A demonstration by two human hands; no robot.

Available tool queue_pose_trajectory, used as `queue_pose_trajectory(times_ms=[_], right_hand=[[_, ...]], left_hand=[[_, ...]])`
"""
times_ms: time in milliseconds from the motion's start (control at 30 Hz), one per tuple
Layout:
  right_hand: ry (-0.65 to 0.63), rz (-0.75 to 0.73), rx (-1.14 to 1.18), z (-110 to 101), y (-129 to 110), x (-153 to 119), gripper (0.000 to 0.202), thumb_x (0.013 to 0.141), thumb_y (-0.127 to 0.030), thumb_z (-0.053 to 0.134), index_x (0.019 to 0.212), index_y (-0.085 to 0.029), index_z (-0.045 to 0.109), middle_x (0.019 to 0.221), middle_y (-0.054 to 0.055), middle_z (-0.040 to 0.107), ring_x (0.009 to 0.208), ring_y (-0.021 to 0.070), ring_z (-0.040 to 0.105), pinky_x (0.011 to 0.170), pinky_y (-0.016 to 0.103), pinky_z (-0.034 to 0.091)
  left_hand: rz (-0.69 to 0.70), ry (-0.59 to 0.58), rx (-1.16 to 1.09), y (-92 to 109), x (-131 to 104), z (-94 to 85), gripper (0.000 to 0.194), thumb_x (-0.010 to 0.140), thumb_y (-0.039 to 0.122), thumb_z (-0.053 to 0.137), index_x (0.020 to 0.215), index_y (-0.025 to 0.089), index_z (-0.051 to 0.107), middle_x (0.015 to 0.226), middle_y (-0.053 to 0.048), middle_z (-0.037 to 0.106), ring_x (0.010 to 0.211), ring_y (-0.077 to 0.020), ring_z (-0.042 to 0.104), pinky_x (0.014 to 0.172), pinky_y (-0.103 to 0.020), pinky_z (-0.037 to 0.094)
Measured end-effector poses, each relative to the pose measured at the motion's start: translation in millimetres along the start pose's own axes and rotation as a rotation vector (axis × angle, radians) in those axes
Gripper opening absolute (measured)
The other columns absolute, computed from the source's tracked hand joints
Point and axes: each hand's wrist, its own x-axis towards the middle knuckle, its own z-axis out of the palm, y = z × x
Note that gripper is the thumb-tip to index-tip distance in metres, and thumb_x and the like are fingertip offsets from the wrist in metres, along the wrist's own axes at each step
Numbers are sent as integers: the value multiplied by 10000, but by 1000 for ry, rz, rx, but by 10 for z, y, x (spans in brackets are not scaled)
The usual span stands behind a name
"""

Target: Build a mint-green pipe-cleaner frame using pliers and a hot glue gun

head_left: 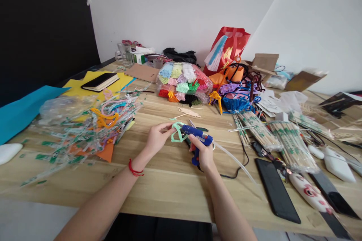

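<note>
My left hand (158, 136), with a red string bracelet (135, 169) on its wrist, pinches a mint-green pipe cleaner (177, 139) bent into an angular loop. Wrapped round the handle of a blue hot glue gun (198, 134) is my right hand (204, 154). The gun's nozzle points left and meets or nearly meets the pipe cleaner; the exact contact is too small to tell. A long translucent glue stick (240, 165) sticks out of the gun's back. Dark tool parts lie on the table behind the gun, partly hidden by it.
Plastic wrappers (70, 143) spread over the left side, by yellow paper and a black notebook (100, 81). A bag of coloured pipe cleaners (183, 83) sits behind my hands. To the right are bundled wooden sticks (292, 145), a black phone (277, 190) and a black cable (245, 158).
</note>
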Motion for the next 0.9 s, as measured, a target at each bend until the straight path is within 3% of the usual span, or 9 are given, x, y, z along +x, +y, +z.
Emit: queue_pose_trajectory(times_ms=[433, 600, 900], right_hand=[[21, 19, -38, 17, -11, -30, 416, 717, -445, 670, 436, -192, 495, 407, -29, 492, 407, 112, 429, 457, 254, 341], [72, 22, -56, 63, -63, -46, 417, 661, -481, 702, 434, -196, 499, 404, -33, 480, 392, 109, 409, 417, 251, 326], [87, 2, -213, 63, -12, -73, 305, 683, -489, 689, 638, -189, 656, 475, -29, 530, 432, 124, 438, 437, 257, 368]], left_hand=[[-16, 8, -36, 4, -8, 6, 328, 722, 347, 676, 986, 153, 696, 983, -80, 726, 847, -211, 689, 770, -300, 556], [-8, 21, -24, -9, -5, 6, 337, 722, 369, 672, 970, 143, 699, 967, -93, 728, 838, -220, 691, 762, -316, 558], [-2, 36, -26, -2, -5, 7, 321, 713, 352, 677, 958, 146, 699, 963, -96, 729, 850, -227, 691, 794, -342, 556]])
